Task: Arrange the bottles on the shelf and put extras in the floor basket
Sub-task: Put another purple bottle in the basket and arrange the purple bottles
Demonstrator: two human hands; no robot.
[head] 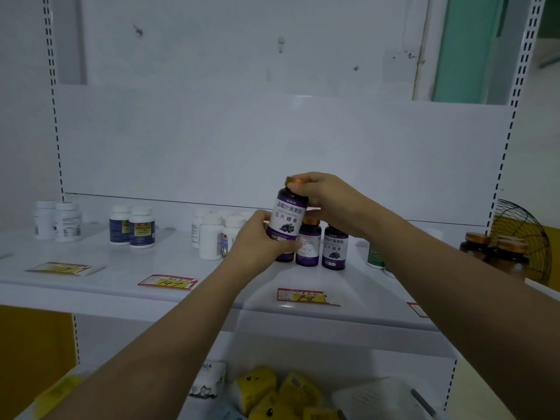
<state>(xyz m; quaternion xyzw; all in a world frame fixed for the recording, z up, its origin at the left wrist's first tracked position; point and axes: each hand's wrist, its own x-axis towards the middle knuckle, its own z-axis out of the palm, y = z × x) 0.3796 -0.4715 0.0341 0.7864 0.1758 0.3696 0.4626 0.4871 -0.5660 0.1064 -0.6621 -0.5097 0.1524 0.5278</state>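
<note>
A purple bottle [287, 216] with a white label and a gold cap is held just above the white shelf [169, 262], near its middle. My left hand [260, 240] grips the bottle's lower part from the left. My right hand [325, 199] holds its cap and neck from the right. Right behind it, two more purple bottles [321, 247] stand upright on the shelf. A cluster of white bottles [213, 236] stands just left of my left hand. No floor basket is in view.
Two dark blue-labelled bottles [133, 227] and two white bottles [57, 221] stand further left. Green bottles [375, 256] and amber jars [497, 253] stand at the right, beside a black wire fan [524, 234]. Price tags [168, 281] lie along the shelf front. Yellow packets [272, 392] fill the lower shelf.
</note>
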